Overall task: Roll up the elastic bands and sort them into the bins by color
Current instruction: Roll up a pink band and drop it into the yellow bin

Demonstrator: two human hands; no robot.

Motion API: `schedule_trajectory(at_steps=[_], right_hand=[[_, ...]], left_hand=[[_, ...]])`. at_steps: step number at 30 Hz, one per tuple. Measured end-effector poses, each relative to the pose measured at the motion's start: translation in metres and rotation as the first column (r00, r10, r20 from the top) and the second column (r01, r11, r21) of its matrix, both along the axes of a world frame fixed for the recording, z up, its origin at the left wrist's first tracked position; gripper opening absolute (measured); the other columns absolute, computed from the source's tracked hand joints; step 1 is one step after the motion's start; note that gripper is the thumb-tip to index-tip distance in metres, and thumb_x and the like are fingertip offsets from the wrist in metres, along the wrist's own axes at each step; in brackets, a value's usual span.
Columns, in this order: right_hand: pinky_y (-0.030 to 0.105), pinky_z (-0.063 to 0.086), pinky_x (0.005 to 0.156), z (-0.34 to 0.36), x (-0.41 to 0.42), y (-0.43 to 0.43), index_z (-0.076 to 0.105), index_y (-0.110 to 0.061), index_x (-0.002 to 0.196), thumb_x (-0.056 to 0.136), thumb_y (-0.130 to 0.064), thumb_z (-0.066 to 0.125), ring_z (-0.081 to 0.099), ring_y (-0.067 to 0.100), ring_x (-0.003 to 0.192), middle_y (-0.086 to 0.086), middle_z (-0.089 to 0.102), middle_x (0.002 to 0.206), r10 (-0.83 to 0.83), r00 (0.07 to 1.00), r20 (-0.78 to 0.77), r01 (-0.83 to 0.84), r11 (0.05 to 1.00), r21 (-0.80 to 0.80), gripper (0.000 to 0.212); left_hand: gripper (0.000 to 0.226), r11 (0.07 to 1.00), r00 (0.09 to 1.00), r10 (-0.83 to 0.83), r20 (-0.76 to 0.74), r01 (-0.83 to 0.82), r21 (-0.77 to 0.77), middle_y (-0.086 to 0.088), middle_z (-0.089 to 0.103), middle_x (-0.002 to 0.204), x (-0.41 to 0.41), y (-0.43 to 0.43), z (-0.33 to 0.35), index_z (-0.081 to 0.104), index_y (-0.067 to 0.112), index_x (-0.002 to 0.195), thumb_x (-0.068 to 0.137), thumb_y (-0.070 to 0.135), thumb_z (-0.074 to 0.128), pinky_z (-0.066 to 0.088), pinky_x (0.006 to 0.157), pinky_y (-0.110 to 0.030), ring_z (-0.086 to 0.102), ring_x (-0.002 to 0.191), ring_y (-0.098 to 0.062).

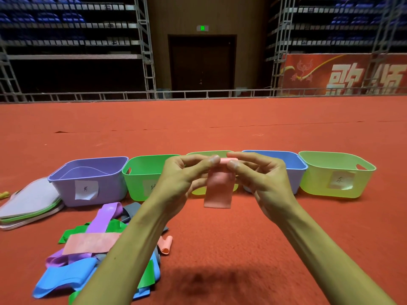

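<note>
A pink elastic band point(218, 190) hangs in the air in front of the bins, its top end rolled. My left hand point(182, 179) and my right hand point(262, 181) pinch that rolled top between thumbs and fingertips. Behind my hands a row of bins stands on the red floor: purple bin point(88, 179), green bin point(141, 172), a yellow-green bin point(207, 153) mostly hidden by my hands, blue bin point(293, 164) and yellow bin point(334, 175). A pile of loose bands point(92, 249) in purple, pink, green, blue and grey lies at the lower left.
A stack of flat lids point(28, 203) lies left of the purple bin. A small pink rolled band point(165, 245) sits at the pile's right edge. Red carpet point(242, 249) stretches around, with metal scaffolding and a dark door far behind.
</note>
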State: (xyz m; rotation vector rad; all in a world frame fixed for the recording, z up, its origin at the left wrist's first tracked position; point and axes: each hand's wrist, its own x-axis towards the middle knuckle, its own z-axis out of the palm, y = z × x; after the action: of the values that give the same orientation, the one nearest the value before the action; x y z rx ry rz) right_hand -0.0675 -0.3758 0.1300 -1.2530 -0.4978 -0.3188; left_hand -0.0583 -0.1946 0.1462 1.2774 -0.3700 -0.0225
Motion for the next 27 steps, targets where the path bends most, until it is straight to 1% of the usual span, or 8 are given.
schedule_trajectory(at_steps=[3, 5, 8, 11, 13, 20, 24, 27], right_hand=[[0.029, 0.058, 0.069, -0.0008, 0.0007, -0.0002, 0.079, -0.006, 0.103, 0.078, -0.009, 0.077, 0.072, 0.022, 0.080, 0.017, 0.078, 0.097, -0.002, 1.000, 0.010, 0.003, 1.000, -0.014, 0.025], [0.036, 0.060, 0.076, -0.0024, 0.0026, -0.0014, 0.077, -0.005, 0.106, 0.077, -0.009, 0.078, 0.074, 0.028, 0.089, 0.020, 0.077, 0.102, 0.021, 1.000, 0.001, -0.021, 1.000, -0.012, 0.030], [0.048, 0.061, 0.087, -0.0041, 0.0031, -0.0031, 0.076, -0.006, 0.114, 0.074, -0.022, 0.083, 0.072, 0.037, 0.104, 0.025, 0.073, 0.112, 0.061, 0.998, -0.026, -0.061, 0.998, -0.018, 0.043], [0.035, 0.061, 0.065, -0.0030, 0.0015, -0.0017, 0.080, -0.007, 0.101, 0.073, -0.031, 0.081, 0.070, 0.028, 0.080, 0.018, 0.075, 0.095, 0.030, 0.997, -0.077, -0.030, 1.000, 0.001, 0.037], [0.027, 0.057, 0.059, -0.0036, 0.0017, -0.0008, 0.080, -0.007, 0.091, 0.076, -0.027, 0.079, 0.064, 0.025, 0.070, 0.017, 0.074, 0.084, -0.003, 0.996, -0.092, 0.002, 1.000, -0.014, 0.025], [0.030, 0.059, 0.066, -0.0043, 0.0014, -0.0035, 0.082, -0.009, 0.088, 0.078, -0.015, 0.076, 0.073, 0.028, 0.078, 0.020, 0.077, 0.091, -0.016, 0.999, -0.050, 0.016, 1.000, -0.002, 0.013], [0.032, 0.060, 0.068, -0.0060, 0.0002, -0.0053, 0.081, -0.009, 0.092, 0.076, -0.013, 0.078, 0.075, 0.030, 0.081, 0.023, 0.077, 0.095, -0.034, 0.999, -0.037, 0.034, 0.999, 0.001, 0.016], [0.033, 0.061, 0.071, -0.0072, -0.0015, -0.0054, 0.081, -0.009, 0.094, 0.075, -0.011, 0.078, 0.076, 0.029, 0.084, 0.022, 0.078, 0.095, -0.034, 0.999, -0.007, 0.034, 0.999, -0.020, 0.019]], left_hand=[[0.033, 1.000, 1.000, 0.005, 0.020, -0.005, 0.004, -0.018, 0.074, 0.098, -0.0002, 0.0016, 0.0006, 0.075, -0.004, 0.097, 0.072, 0.017, 0.077, 0.058, 0.074, -0.025, 0.072, 0.087, -0.018], [0.037, 1.000, 0.999, 0.012, 0.030, -0.012, -0.007, -0.022, 0.074, 0.102, -0.0002, 0.0020, 0.0001, 0.073, -0.008, 0.102, 0.071, 0.013, 0.077, 0.059, 0.077, -0.026, 0.072, 0.091, -0.021], [0.035, 1.000, 0.999, 0.028, 0.042, -0.028, 0.002, -0.018, 0.075, 0.099, -0.0010, 0.0030, 0.0003, 0.075, -0.003, 0.100, 0.069, 0.011, 0.078, 0.058, 0.078, -0.025, 0.072, 0.091, -0.020], [0.032, 0.999, 0.998, 0.039, 0.053, -0.040, 0.022, -0.016, 0.077, 0.095, -0.0012, 0.0051, -0.0004, 0.076, 0.002, 0.098, 0.067, 0.009, 0.079, 0.057, 0.076, -0.024, 0.073, 0.088, -0.020], [0.033, 0.999, 0.997, 0.041, 0.063, -0.043, 0.032, -0.016, 0.077, 0.093, -0.0015, 0.0051, -0.0011, 0.076, 0.003, 0.099, 0.066, 0.006, 0.079, 0.057, 0.075, -0.023, 0.073, 0.087, -0.020], [0.042, 0.992, 0.999, 0.026, 0.039, -0.031, 0.119, -0.021, 0.075, 0.109, -0.0048, 0.0051, -0.0004, 0.074, 0.000, 0.111, 0.072, 0.013, 0.081, 0.057, 0.076, -0.024, 0.073, 0.100, -0.021], [0.038, 0.994, 1.000, 0.006, -0.003, -0.006, 0.109, -0.018, 0.076, 0.101, -0.0069, 0.0028, -0.0003, 0.073, -0.007, 0.104, 0.074, 0.017, 0.079, 0.058, 0.073, -0.024, 0.072, 0.095, -0.020], [0.025, 0.994, 1.000, -0.006, -0.004, 0.007, 0.107, -0.010, 0.078, 0.093, -0.0080, 0.0010, 0.0003, 0.077, 0.003, 0.094, 0.077, 0.022, 0.077, 0.057, 0.071, -0.023, 0.074, 0.085, -0.017]])
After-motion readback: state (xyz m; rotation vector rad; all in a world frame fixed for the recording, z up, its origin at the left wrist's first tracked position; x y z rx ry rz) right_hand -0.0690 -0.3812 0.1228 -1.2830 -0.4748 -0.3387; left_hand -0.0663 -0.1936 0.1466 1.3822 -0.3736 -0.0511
